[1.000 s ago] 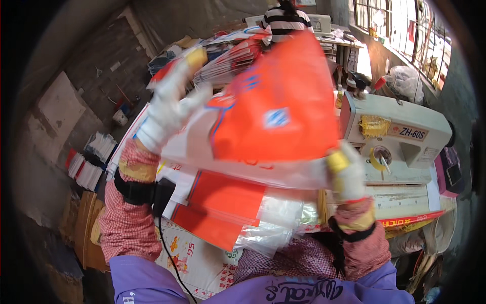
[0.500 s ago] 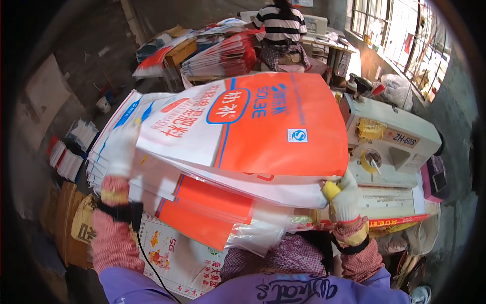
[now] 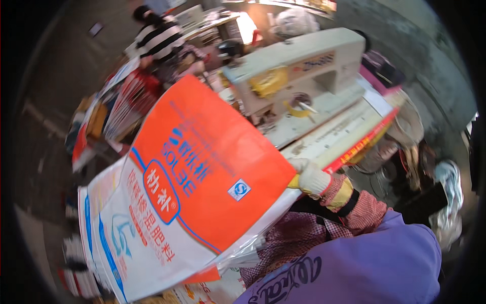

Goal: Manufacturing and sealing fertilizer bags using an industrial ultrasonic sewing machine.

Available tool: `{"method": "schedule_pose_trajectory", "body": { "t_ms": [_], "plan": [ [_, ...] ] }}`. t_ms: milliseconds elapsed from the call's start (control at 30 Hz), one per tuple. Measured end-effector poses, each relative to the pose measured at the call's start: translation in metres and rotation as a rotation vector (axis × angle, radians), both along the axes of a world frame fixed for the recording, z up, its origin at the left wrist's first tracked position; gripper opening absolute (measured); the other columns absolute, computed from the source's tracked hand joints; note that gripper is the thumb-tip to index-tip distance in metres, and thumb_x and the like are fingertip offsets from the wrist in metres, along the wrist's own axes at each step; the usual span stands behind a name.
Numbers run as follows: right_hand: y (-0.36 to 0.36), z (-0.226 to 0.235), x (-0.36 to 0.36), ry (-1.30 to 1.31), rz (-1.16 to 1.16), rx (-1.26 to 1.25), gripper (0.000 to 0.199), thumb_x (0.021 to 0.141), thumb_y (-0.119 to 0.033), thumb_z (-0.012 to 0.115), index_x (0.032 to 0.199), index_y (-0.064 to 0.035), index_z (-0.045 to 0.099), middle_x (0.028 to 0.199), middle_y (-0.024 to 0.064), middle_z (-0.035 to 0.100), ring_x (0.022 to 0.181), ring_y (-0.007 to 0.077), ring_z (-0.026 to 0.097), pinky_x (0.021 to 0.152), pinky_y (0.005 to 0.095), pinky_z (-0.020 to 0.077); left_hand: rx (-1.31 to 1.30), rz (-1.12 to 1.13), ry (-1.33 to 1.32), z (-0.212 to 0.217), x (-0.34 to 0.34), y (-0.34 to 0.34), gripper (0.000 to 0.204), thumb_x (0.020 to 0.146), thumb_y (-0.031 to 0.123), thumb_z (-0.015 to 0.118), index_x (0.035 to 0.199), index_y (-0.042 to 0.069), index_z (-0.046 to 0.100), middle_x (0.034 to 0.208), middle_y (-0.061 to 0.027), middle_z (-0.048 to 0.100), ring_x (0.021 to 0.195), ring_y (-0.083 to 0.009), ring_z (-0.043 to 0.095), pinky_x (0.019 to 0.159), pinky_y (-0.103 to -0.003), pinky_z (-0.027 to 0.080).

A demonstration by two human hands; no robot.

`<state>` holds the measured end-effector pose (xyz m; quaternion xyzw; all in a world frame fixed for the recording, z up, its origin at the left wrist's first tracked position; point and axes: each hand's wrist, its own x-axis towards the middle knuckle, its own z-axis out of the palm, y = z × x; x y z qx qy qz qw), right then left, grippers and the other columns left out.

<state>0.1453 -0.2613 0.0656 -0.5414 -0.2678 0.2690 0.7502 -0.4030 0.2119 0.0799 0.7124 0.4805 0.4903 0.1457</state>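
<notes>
A large flat orange-and-white woven sack (image 3: 230,137) lies slantwise in front of me, on top of a stack of other white sacks (image 3: 83,228) that show along its left edge. My right hand (image 3: 311,178), in a white knit glove with yellow at the fingers, is closed on the sack's right corner. The fingertips are partly hidden at the sack's edge. My left hand is out of view. Beyond my right hand stands a white industrial sewing machine (image 3: 298,71) with yellow tape on its body. The sack's far edge comes close to the machine's base.
A person in a striped shirt (image 3: 159,40) sits at another table at the far left, beside piled sacks (image 3: 134,96). A pink-and-black box (image 3: 382,71) stands behind the machine. Clear plastic (image 3: 448,187) hangs at the right. Bundled sacks (image 3: 78,281) lie at lower left.
My view has swung right, so the machine appears nearer the middle. The orange sack now lies spread over the stack at a slant. My left hand has left the view; my right still grips the corner.
</notes>
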Motion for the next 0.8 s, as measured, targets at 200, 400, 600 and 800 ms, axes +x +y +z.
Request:
{"method": "schedule_pose_trajectory", "body": {
  "t_ms": [200, 400, 600, 800],
  "plan": [
    [-0.029, -0.005, -0.002, 0.116, -0.019, -0.274, 0.035, 0.076, 0.004, 0.059, 0.109, -0.0056, 0.061, 0.092, 0.0008, 0.066, 0.078, 0.0074, 0.056, 0.071, 0.0234, 0.0463, -0.047, -0.403, -0.027, 0.056, 0.082, 0.031, 0.036, 0.086, 0.01, 0.049, 0.118, -0.006, 0.047, 0.11, -0.0168, 0.055, 0.094, -0.0231, 0.053, 0.086, -0.034, 0.043],
    [-0.011, 0.051, -0.018, -0.278, 0.026, -0.55, 0.034, 0.079, -0.015, 0.06, 0.112, -0.0117, 0.06, 0.093, 0.0102, 0.066, 0.08, 0.0155, 0.061, 0.072, 0.028, 0.0474, -0.083, -0.647, -0.073, 0.14, 0.151, -0.002, 0.041, 0.085, 0.019, 0.051, 0.12, -0.002, 0.046, 0.114, -0.0136, 0.053, 0.099, -0.0193, 0.053, 0.09, -0.032, 0.041],
    [-0.006, 0.038, -0.002, -0.161, 0.045, -0.226, 0.053, 0.08, -0.017, 0.061, 0.127, -0.0024, 0.04, 0.107, 0.0119, 0.059, 0.089, 0.0236, 0.06, 0.071, 0.0327, 0.0495, 0.657, -1.194, 0.701, 0.134, 0.331, -0.242, 0.005, 0.074, 0.001, 0.049, 0.078, -0.002, 0.05, 0.107, -0.0188, 0.054, 0.084, -0.0293, 0.057, 0.063, -0.04, 0.044],
    [-0.039, -0.005, 0.081, -0.21, -0.865, -0.43, 0.064, 0.077, -0.006, 0.065, 0.132, -0.0064, 0.034, 0.102, 0.0094, 0.06, 0.083, 0.0167, 0.059, 0.068, 0.0271, 0.0482, 0.501, -1.176, 0.773, 0.058, 0.345, -0.261, 0.016, 0.068, 0.007, 0.062, 0.075, 0.001, 0.049, 0.113, -0.0189, 0.05, 0.096, -0.0359, 0.053, 0.073, -0.042, 0.045]
  ]
}}
